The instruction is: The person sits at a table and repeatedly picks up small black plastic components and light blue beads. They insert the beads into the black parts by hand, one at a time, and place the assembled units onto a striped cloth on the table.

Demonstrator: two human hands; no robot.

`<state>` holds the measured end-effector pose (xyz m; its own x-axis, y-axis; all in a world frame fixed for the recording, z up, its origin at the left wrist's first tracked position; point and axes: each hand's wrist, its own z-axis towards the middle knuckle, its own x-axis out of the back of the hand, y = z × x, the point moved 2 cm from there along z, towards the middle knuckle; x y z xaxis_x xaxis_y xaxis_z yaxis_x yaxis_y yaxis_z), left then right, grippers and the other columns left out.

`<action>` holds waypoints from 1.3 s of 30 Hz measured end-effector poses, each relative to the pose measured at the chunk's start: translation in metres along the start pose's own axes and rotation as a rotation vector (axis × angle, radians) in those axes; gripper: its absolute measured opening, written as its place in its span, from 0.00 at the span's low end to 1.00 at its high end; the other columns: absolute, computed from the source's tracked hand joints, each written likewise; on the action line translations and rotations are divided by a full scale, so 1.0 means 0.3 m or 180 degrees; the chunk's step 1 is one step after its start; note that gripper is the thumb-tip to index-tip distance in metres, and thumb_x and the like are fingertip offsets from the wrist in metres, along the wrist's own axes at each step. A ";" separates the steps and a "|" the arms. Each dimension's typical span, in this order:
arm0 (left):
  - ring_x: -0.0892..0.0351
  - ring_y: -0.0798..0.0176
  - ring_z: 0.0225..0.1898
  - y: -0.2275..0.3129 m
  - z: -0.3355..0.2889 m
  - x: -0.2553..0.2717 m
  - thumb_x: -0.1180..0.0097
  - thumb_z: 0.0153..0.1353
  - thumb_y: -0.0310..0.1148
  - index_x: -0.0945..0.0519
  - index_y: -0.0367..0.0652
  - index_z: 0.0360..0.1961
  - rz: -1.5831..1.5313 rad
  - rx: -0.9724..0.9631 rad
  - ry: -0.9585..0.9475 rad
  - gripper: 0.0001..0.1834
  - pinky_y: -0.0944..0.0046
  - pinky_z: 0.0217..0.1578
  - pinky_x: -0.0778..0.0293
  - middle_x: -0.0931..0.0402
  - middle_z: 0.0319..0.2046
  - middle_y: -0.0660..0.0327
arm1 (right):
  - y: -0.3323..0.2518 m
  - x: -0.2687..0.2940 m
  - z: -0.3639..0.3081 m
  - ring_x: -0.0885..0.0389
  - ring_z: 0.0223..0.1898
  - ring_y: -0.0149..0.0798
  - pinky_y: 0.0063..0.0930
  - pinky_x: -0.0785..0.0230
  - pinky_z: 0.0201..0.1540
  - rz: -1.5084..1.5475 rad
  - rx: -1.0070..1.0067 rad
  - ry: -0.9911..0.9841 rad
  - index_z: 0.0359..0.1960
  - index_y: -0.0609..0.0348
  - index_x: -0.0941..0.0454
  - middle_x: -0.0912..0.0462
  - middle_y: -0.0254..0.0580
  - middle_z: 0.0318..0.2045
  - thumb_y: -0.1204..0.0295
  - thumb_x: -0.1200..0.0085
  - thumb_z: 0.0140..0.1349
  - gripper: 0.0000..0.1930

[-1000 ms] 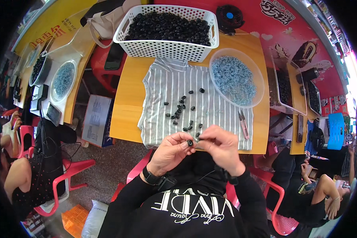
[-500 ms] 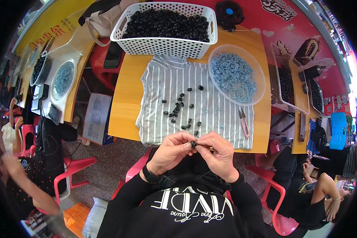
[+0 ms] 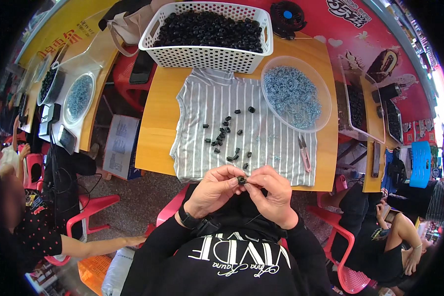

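A: What is changed from the earlier frame?
B: Little; a small black ring (image 3: 241, 180) is still pinched between left hand (image 3: 213, 189) and right hand (image 3: 271, 193).
A: Beyond the hands?
B: A striped cloth (image 3: 241, 98) on a yellow table (image 3: 158, 123) is seen.

Piece in my fingers: the small black part (image 3: 241, 180) is mostly covered by my fingertips, its shape too small to tell.
Table's near edge: hidden behind my left hand (image 3: 213, 190) and right hand (image 3: 273, 192).
White basket (image 3: 208, 55): far rim cut off by the picture's top.

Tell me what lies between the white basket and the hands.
Head view: a striped cloth with scattered small black parts lies between the white basket and both hands.
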<state>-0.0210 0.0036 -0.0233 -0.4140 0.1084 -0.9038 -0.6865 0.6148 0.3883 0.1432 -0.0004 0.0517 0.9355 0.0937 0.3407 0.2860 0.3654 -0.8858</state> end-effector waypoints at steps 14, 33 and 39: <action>0.19 0.66 0.40 -0.008 0.004 0.001 0.42 0.67 0.27 0.21 0.35 0.49 -0.0146 0.0051 -0.0039 0.12 0.67 0.44 0.23 0.19 0.43 0.57 | -0.007 0.002 0.000 0.19 0.29 0.39 0.27 0.27 0.31 -0.0112 0.0023 -0.0044 0.35 0.66 0.21 0.22 0.44 0.30 0.89 0.41 0.53 0.09; 0.20 0.66 0.42 -0.018 0.002 0.011 0.41 0.66 0.25 0.21 0.34 0.48 0.0012 0.0001 -0.0048 0.11 0.66 0.45 0.23 0.20 0.44 0.57 | -0.012 0.000 0.004 0.20 0.26 0.43 0.31 0.29 0.27 -0.0404 0.0246 -0.0099 0.33 0.66 0.21 0.23 0.45 0.27 0.88 0.39 0.50 0.09; 0.20 0.64 0.43 -0.023 -0.002 0.017 0.40 0.64 0.24 0.19 0.34 0.46 0.0066 -0.0119 0.0047 0.10 0.66 0.43 0.22 0.22 0.46 0.57 | -0.024 0.000 0.008 0.20 0.27 0.44 0.32 0.29 0.27 -0.0551 0.0306 -0.0218 0.34 0.66 0.22 0.23 0.46 0.28 0.87 0.39 0.50 0.09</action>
<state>-0.0186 -0.0005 -0.0305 -0.4371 0.1091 -0.8928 -0.6995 0.5828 0.4137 0.1407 -0.0009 0.0589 0.8569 0.0834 0.5087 0.4171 0.4680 -0.7791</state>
